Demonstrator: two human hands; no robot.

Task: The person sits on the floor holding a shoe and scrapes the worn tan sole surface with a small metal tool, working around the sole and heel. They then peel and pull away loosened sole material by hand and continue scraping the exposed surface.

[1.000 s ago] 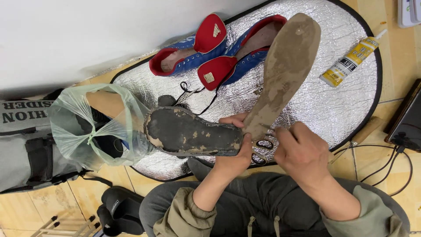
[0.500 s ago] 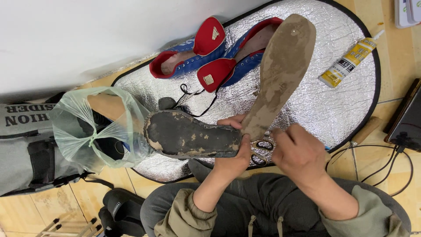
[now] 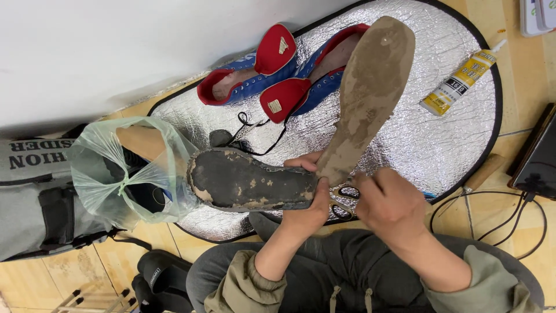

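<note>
My left hand [image 3: 306, 204] grips the end of a dark, worn shoe sole [image 3: 249, 186] that lies flat and points left. A brown, dirt-stained sole [image 3: 370, 95] stands up from the same spot and leans away to the upper right. My right hand [image 3: 391, 206] is closed on a pair of scissors [image 3: 343, 200], whose handles show at the brown sole's lower end. Both hands meet there, above my lap. The scissor blades are hidden.
A pair of blue and red shoes [image 3: 289, 75] lies on a silver foil mat [image 3: 405, 145]. On the mat's right side is a yellow glue tube [image 3: 457, 84]. A green plastic bag [image 3: 130, 171] and a grey bag [image 3: 40, 197] sit at left, cables and a dark device [image 3: 536, 159] at right.
Almost nothing differs. The brown sole has shifted very slightly and both hands stay at the soles' joined ends.
</note>
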